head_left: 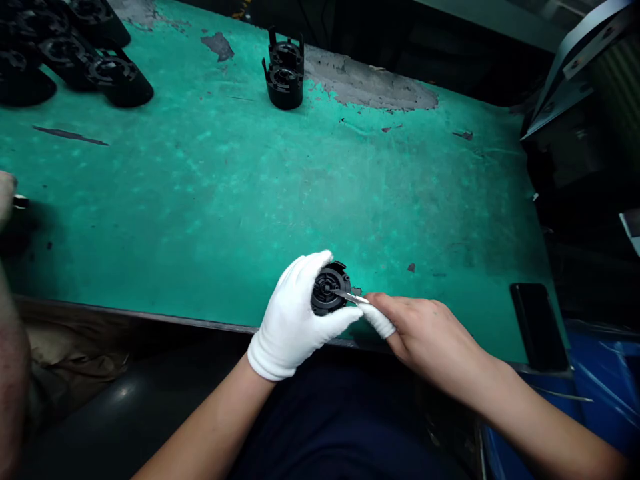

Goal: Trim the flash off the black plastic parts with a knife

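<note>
My left hand point(295, 313), in a white glove, wraps round a round black plastic part point(327, 288) near the table's front edge. Ribs and a central hub show on the part's upturned face. A knife point(350, 296) with a thin metal blade is pinched in my right hand point(425, 327). That hand is bare except for a white cover on the thumb. The blade's tip lies over the face of the black part, near its hub; whether it touches cannot be made out.
Two black plastic parts point(286, 83) stand at the back of the green table point(280, 187). Several similar black housings point(117, 77) crowd the back left corner. A dark phone point(539, 327) lies at the right edge. At the far left is another person's arm point(10, 373).
</note>
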{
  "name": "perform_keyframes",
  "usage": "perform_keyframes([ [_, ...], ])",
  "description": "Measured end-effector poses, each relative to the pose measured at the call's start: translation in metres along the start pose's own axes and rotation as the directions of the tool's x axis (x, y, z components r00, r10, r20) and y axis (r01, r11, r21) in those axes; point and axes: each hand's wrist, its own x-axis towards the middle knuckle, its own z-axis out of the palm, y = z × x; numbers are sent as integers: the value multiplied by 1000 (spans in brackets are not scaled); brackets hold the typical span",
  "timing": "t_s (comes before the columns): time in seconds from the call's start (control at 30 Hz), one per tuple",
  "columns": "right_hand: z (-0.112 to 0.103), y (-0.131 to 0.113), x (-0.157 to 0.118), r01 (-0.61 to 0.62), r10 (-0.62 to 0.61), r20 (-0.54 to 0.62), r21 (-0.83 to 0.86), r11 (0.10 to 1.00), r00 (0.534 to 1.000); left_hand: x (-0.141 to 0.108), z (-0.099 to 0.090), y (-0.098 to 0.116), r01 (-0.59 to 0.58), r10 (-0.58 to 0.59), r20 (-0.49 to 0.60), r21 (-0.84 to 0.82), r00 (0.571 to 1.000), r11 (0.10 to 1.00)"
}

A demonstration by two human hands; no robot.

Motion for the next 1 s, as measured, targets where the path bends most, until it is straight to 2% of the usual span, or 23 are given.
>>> perform_keyframes([
  [0.2, 7, 1, -1, 12, -11, -64, 8, 1000, 998, -1, 1, 0, -1, 1, -7, 4, 1000, 1000],
  [0.33, 9, -2, 0, 12, -12, -23, 14, 1000, 1000, 1, 0, 1, -3, 4, -8, 8, 1000, 1000],
  [0.4, 7, -1, 1, 43, -43, -12, 86, 995, 999, 2, 0, 0, 9, -9, -10, 13, 1000, 1000],
  [0.47, 7, -1, 1, 76, -66, -48, 249, 966, 997, 3, 0, -1, 20, -20, -13, 10, 1000, 1000],
  [0.53, 13, -6, 3, 95, -37, -129, 481, 871, 991, -1, 2, 1, 36, -36, -23, -5, 999, 999],
  [0.6, 24, -16, 9, 87, 71, -196, 694, 715, 978, -12, 6, 7, 84, -85, -53, -11, 995, 996],
  [0.67, 36, -23, 18, 67, 194, -215, 816, 575, 957, -30, 11, 19, 160, -158, -82, 13, 984, 987],
  [0.73, 41, -23, 29, 62, 264, -228, 853, 518, 937, -52, 16, 34, 209, -205, -65, 62, 977, 976],
  [0.8, 35, -14, 34, 91, 259, -279, 822, 562, 925, -69, 17, 47, 213, -212, -19, 101, 977, 972],
  [0.87, 23, 1, 29, 137, 180, -351, 711, 689, 919, -74, 14, 52, 205, -205, -12, 112, 979, 972],
  [0.93, 12, 14, 15, 184, 37, -377, 532, 827, 925, -66, 9, 48, 184, -183, -21, 94, 983, 978],
  [1.0, 7, 22, 0, 194, -74, -331, 345, 918, 941, -49, 3, 36, 144, -145, 13, 61, 989, 988],
])
